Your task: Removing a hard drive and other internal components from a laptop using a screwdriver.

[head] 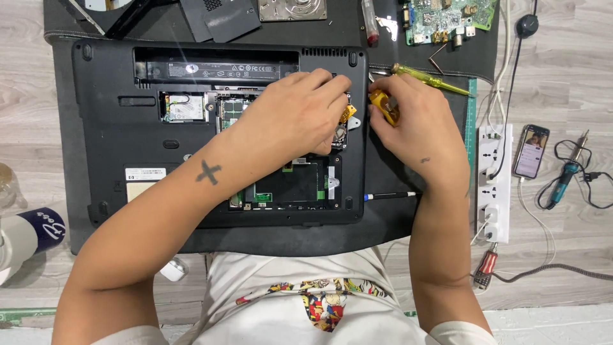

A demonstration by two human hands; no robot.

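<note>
Both hands work over the open underside of a black laptop (108, 128) that lies on a dark mat (408, 211). The left hand (297, 115) rests across the laptop's open bay, fingers curled down onto the parts at its right edge (whether they pinch anything, I cannot tell). The right hand (415, 121) sits just right of the laptop, closed around a short yellow-handled tool (385, 107) whose tip points toward the left fingertips. Just beyond the right hand lies a long yellow screwdriver (431, 78), and a thin blue-tipped tool (389, 195) lies on the mat near the wrist. Farther right on the wooden floor stand a white power strip (495, 185), a phone (531, 151) and a teal soldering iron (565, 176). A green circuit board (447, 18) lies at the far edge.
</note>
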